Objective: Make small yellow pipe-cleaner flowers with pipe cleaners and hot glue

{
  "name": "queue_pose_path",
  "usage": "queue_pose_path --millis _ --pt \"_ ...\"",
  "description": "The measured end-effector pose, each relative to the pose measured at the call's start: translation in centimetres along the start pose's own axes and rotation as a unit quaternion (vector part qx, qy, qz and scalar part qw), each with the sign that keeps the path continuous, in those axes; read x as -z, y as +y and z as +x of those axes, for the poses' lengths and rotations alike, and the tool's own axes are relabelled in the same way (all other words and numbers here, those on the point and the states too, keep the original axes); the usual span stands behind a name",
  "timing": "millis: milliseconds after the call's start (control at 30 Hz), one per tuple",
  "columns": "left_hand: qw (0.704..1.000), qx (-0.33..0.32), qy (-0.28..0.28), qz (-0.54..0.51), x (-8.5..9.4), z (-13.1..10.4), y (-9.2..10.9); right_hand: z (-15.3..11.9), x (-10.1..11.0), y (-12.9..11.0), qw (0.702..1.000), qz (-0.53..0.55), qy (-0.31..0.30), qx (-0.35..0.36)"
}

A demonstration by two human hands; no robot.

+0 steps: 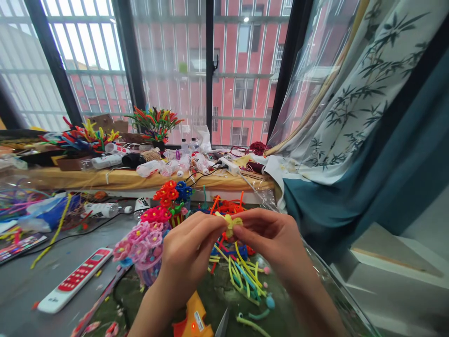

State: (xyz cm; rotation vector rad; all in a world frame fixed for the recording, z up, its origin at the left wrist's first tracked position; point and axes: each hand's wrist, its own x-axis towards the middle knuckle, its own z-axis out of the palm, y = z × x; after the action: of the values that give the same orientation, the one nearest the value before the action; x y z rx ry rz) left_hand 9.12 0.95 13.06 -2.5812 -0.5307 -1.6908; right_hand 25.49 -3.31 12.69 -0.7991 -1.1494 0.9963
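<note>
A small pale yellow pipe-cleaner flower is pinched between my two hands, above the near part of the table. My left hand grips its left side with the fingertips. On the other side, thumb and fingers of my right hand are closed on it. Part of the flower is hidden by the fingers. Below lie loose yellow and blue pipe cleaners. Beside my left hand stands a pot of pink and purple pipe-cleaner flowers, with red flowers behind it.
At the near edge are an orange tool with a lit red light and a scissor-like metal blade. A white remote control lies at left. Plastic bottles and a pipe-cleaner bouquet crowd the window sill. Curtains hang at right.
</note>
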Motion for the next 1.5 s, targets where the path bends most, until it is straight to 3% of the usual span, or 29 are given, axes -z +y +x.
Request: queue_pose_path --millis 333,467,633,767,867,1067,1200,1367,1500 --pt "0.998 -0.026 0.011 -0.061 -0.3 -0.2 0.0 -0.2 0.0 -0.2 1.000 -0.001 0.022 0.002" --pt "0.988 0.103 0.013 -0.115 -0.3 0.2 0.5 -0.3 -0.2 -0.3 0.998 -0.034 0.051 0.026" --pt "0.913 0.295 -0.052 -0.276 -0.2 0.6 0.6 -0.4 -0.6 -0.3 0.993 -0.088 0.052 0.066" --pt "0.857 0.367 -0.081 -0.352 0.1 0.6 0.7 -0.4 -0.7 0.0 0.985 -0.133 0.044 0.099" --pt "0.842 0.381 -0.092 -0.372 0.2 0.6 0.7 -0.3 -0.8 0.3 0.983 -0.142 0.043 0.103" --pt "0.878 0.344 -0.081 -0.323 -0.3 0.5 0.6 -0.1 -1.0 0.3 0.991 -0.097 0.064 0.073" --pt "0.927 0.275 -0.064 -0.248 -0.6 0.2 0.6 0.3 -1.0 0.1 0.997 -0.036 0.061 0.041" --pt "0.990 0.109 -0.030 -0.080 -0.6 -0.1 0.5 0.6 -0.7 0.5 0.999 0.029 0.045 -0.003" --pt "0.994 -0.081 -0.007 0.069 -0.5 -0.8 -0.1 0.8 -0.6 1.3 0.995 0.093 0.025 -0.038"
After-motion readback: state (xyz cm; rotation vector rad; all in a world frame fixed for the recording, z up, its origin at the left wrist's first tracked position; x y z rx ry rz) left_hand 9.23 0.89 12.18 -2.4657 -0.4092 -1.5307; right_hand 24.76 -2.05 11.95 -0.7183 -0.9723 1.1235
